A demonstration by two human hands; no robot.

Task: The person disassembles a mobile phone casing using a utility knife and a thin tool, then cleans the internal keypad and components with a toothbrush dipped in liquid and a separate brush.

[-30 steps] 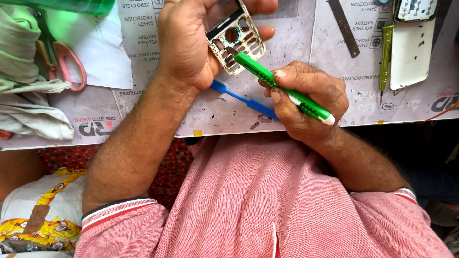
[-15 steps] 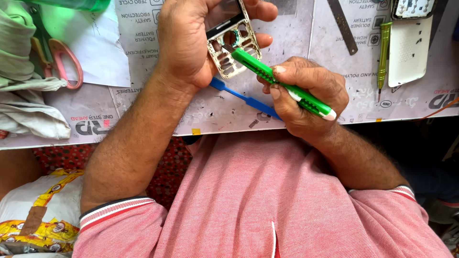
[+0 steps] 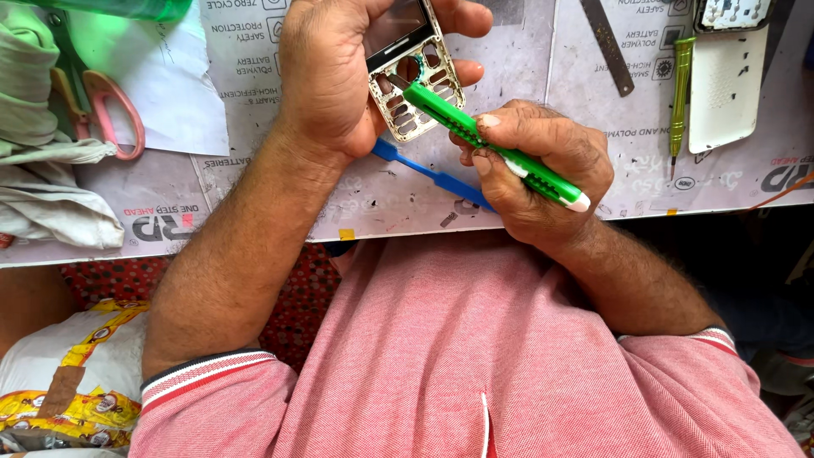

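We lean over a work table (image 3: 254, 212) covered with a printed grey mat. On its left lies a heap of pale cloth (image 3: 42, 178), with a pair of pink-handled scissors (image 3: 110, 110) just beside it on a white sheet of paper (image 3: 170, 93).

Our left hand (image 3: 331, 76) is closed around a phone frame (image 3: 411, 72), gripping it from the side with the fingers wrapped over its top edge; the frame is held just above the mat, its keypad openings facing us. Our right hand (image 3: 538, 174) is clenched on a green knife (image 3: 487, 144), thumb and fingers pinching the handle, and the tip of the tool touches the keypad part of the frame.

Under our hands a blue plastic tool (image 3: 424, 174) lies flat on the mat. To the right lie a white cover (image 3: 725, 93), a green screwdriver (image 3: 680, 93) just beside it, and a flat metal strip (image 3: 606, 42).
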